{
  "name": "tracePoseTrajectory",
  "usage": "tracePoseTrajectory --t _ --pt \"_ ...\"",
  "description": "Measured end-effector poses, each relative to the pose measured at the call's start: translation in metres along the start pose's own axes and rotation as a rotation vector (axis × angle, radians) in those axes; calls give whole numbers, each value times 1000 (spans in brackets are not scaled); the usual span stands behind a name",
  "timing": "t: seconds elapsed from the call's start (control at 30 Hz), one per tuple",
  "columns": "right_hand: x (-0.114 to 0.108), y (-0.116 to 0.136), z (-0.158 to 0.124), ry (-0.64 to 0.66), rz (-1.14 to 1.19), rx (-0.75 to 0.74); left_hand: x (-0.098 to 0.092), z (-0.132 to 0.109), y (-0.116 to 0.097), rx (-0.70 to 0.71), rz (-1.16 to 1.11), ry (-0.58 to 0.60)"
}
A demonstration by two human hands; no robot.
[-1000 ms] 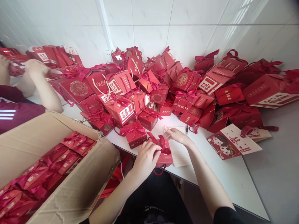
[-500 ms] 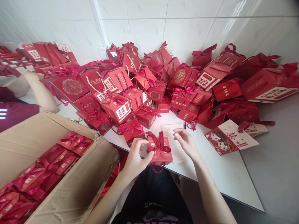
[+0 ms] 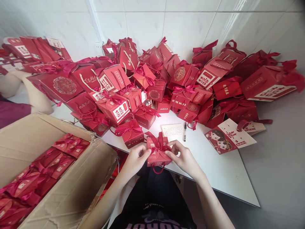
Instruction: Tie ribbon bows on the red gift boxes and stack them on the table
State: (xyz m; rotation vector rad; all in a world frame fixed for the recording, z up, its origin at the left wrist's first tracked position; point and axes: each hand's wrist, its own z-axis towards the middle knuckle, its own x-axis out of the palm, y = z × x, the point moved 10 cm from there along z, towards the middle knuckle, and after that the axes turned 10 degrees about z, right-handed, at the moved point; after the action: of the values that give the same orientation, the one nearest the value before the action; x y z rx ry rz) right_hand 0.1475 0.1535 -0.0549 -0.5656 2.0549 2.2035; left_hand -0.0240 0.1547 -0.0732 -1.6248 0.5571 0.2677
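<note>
A small red gift box (image 3: 154, 163) with gold print and a twisted cord handle sits at the table's front edge. On its lid is a dark red ribbon bow (image 3: 159, 145). My left hand (image 3: 137, 158) is at the box's left side, thumb and fingertips closed on the bow's left part. From the right, my right hand (image 3: 184, 158) pinches the bow's right loop between thumb and forefinger. Just behind the box lie a handwritten sheet of paper (image 3: 172, 130) and a black pen (image 3: 185, 132).
Many red gift boxes (image 3: 111, 82) are heaped along the tiled wall. A cardboard carton (image 3: 69, 187) filled with ribboned boxes stands at left. A card with cartoon faces (image 3: 220, 140) lies on the white table (image 3: 228, 171) at right. Another person's arm (image 3: 35, 92) shows at far left.
My right hand has come in from above the paper to the bow's right loop. My left fingers have closed in on the bow. The pen now shows in full. The view has shifted slightly.
</note>
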Motion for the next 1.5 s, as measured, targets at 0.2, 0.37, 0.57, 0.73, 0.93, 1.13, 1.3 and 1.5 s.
tracePoseTrajectory --t 0.2,0.37,0.57,0.73,0.93,1.13,1.3,1.5 --pt "-13 12 -3 -137 -135 -55 -1 2 -4 56 -32 11" --pt "-8 0 0 -114 -121 41 0 3 -5 51 -36 23" --pt "-9 13 -3 -89 123 -131 4 3 1 30 -92 36" --pt "-9 -12 0 -21 225 107 4 4 2 35 -124 35" --pt "0 -26 6 -44 124 264 5 6 1 51 -146 40" --pt "12 -25 7 22 380 232 4 7 2 58 -122 41" --pt "15 -33 8 36 552 178 11 9 6 60 -210 129" --pt "24 -53 8 24 787 209 14 12 7 139 -236 190"
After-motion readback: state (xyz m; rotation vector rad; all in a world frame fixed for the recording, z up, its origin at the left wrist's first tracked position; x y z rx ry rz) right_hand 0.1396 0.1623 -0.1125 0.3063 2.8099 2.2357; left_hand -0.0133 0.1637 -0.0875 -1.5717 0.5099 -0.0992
